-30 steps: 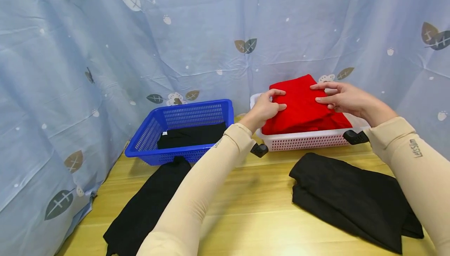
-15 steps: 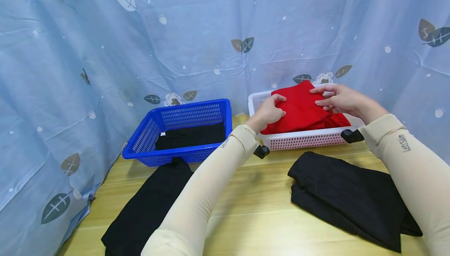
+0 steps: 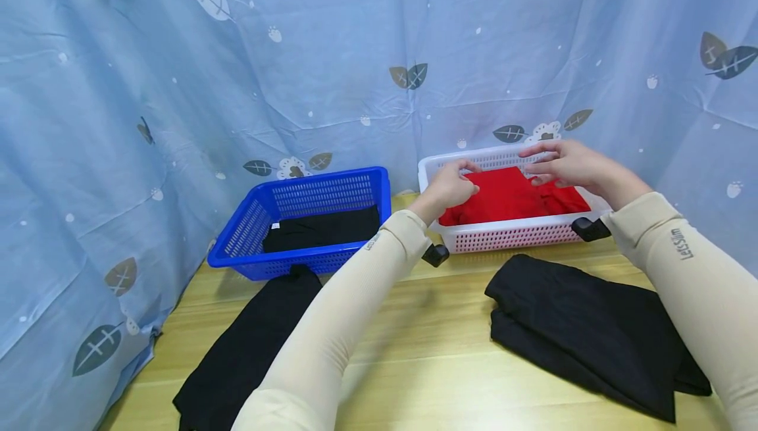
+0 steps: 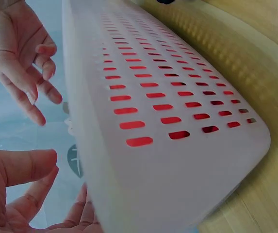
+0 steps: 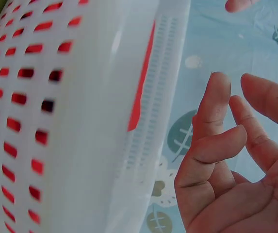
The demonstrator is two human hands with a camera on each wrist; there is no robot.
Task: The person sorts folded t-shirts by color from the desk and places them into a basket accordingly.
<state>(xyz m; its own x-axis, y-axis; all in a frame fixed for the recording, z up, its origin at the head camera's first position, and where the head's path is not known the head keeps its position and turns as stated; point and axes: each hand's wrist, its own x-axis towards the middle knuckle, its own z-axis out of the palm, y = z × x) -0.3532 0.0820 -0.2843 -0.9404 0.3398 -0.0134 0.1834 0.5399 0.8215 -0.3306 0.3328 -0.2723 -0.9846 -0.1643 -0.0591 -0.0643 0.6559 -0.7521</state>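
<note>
In the head view, folded red cloth (image 3: 500, 193) lies inside a white perforated basket (image 3: 509, 228) at the back right. My left hand (image 3: 448, 185) hovers over the basket's left end, its fingers loosely bent around nothing. Over the right part is my right hand (image 3: 571, 168), fingers spread and apart from the cloth. Through the basket's slots the red cloth shows in both wrist views. The left wrist view has the left hand's thumb (image 4: 29, 166) held away from its fingers. In the right wrist view the right hand (image 5: 236, 170) has a gap between thumb and fingers.
A blue basket (image 3: 299, 261) at the back left holds a folded black garment (image 3: 322, 228) with a white tag. One black garment (image 3: 251, 345) lies in front of it, partly behind the left sleeve. Another black garment (image 3: 583, 326) lies at the right. A patterned curtain (image 3: 331, 56) hangs behind.
The red cloth has gone down from the fingers into the white basket and now lies below its back rim. Both hands have let go of it; the fingers have parted from the cloth.
</note>
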